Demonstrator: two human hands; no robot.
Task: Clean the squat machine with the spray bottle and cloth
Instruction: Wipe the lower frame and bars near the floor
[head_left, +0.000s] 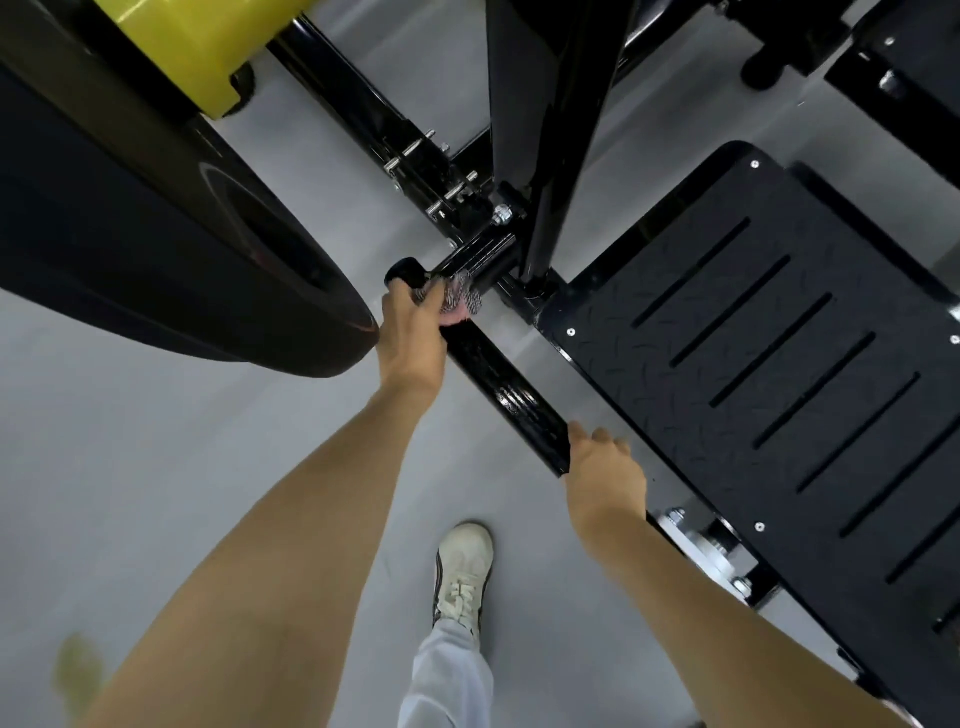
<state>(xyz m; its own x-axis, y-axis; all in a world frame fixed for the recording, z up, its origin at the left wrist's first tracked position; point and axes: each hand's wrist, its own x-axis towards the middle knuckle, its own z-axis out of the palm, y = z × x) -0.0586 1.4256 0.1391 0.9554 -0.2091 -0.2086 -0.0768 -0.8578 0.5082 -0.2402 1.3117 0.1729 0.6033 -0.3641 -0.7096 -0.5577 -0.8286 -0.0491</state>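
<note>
Snagging looks the likeliest trouble: the cloth (458, 300), bunched in the left hand (413, 332) against the squat machine's black bar (498, 389), works near protruding bolts (457, 189) at its 12 o'clock and could catch. The right hand (605, 470) grasps the bar's lower end, at the cloth's 5 o'clock. No spray bottle shows.

Single head-worn view, looking steeply down from close above at black steel squat-machine frame (509, 395) and grey floor (208, 441).
</note>
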